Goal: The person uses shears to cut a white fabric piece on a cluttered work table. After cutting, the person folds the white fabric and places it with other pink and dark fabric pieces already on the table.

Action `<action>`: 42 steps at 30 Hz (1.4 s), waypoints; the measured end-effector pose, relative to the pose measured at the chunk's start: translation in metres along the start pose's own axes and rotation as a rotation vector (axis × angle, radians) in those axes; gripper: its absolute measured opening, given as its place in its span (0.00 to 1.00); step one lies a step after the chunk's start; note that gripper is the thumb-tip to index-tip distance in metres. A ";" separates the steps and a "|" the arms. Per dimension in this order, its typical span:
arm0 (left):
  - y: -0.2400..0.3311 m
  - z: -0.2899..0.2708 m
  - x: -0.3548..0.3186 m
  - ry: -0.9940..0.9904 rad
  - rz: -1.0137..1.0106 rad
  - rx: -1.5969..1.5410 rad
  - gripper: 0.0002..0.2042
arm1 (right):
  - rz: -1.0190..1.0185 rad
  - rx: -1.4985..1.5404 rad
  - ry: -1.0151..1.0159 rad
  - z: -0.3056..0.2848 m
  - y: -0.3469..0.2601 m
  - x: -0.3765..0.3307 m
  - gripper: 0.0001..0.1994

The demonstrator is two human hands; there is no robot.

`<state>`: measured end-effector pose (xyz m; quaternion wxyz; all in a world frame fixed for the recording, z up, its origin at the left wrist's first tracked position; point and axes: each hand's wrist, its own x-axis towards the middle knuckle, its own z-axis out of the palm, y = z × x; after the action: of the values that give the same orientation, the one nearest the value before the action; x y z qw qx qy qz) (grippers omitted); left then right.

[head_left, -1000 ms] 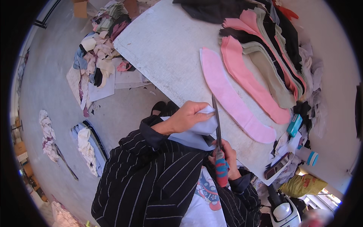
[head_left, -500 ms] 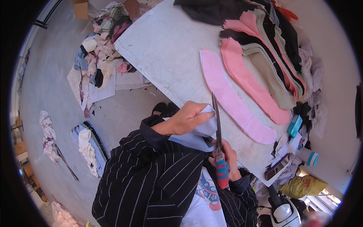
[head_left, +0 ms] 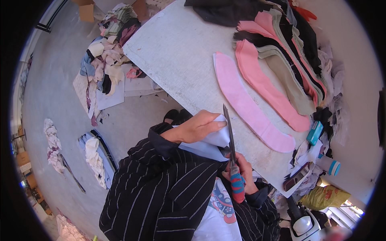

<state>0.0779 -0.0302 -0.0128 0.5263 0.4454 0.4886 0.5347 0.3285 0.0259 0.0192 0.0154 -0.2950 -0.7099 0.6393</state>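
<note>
My left hand point(head_left: 200, 126) is closed on a folded light blue fabric piece point(head_left: 219, 135), lifted in front of the table's near edge. My right hand point(head_left: 246, 172) grips long scissors point(head_left: 230, 136) whose handle is wrapped in red and blue. The blades point up and away, close along the right side of the light blue fabric, and look nearly together. Past the scissor tips, a curved light pink fabric strip point(head_left: 245, 102) lies flat on the white table point(head_left: 173, 52). The lower part of the light blue fabric is partly hidden behind my left hand and sleeve.
Right of the pink strip are a stack of coral strips point(head_left: 269, 88) and layered green, black and pink strips point(head_left: 289, 60). A teal box point(head_left: 315, 133) and scraps lie at the table's right edge. Fabric heaps point(head_left: 106, 60) are on the floor at left.
The scissor blades have come together from slightly apart, and their tips have dropped a little. My left hand still holds the light blue fabric in nearly the same place.
</note>
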 end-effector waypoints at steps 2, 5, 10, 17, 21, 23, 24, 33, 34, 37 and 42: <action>0.005 -0.004 -0.002 -0.005 -0.026 0.049 0.17 | 0.060 -0.023 -0.019 -0.004 -0.007 0.003 0.26; 0.010 -0.003 -0.002 -0.017 -0.005 0.094 0.18 | 0.135 0.002 -0.043 -0.008 -0.015 0.006 0.28; 0.005 0.000 -0.003 -0.008 0.030 0.075 0.18 | 0.076 -0.050 0.012 -0.003 -0.014 0.003 0.28; -0.002 0.001 -0.003 -0.032 -0.019 -0.033 0.19 | 0.056 0.030 0.008 0.000 -0.002 -0.005 0.28; -0.004 0.003 -0.004 -0.036 -0.020 -0.083 0.18 | 0.070 0.089 -0.014 0.000 0.001 -0.008 0.28; -0.003 0.001 -0.004 -0.038 -0.077 -0.074 0.18 | 0.089 0.098 -0.019 -0.001 0.000 -0.007 0.28; -0.003 0.000 -0.003 -0.041 -0.105 -0.069 0.18 | 0.103 0.084 -0.015 -0.002 0.000 -0.005 0.28; 0.008 -0.001 -0.003 -0.104 -0.032 0.018 0.18 | 0.111 -0.014 -0.043 -0.009 -0.015 0.004 0.29; 0.006 -0.001 -0.003 -0.106 -0.023 0.021 0.18 | 0.099 -0.019 -0.039 -0.010 -0.014 0.004 0.29; 0.000 0.000 -0.001 -0.117 -0.012 0.003 0.18 | 0.067 -0.014 -0.010 -0.009 -0.008 0.000 0.29; -0.001 0.003 -0.002 -0.120 -0.077 -0.084 0.18 | 0.058 -0.015 -0.010 -0.009 -0.004 -0.004 0.29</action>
<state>0.0806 -0.0319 -0.0131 0.5928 0.4352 0.4501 0.5065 0.3337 0.0324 0.0257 -0.0089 -0.3123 -0.7061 0.6355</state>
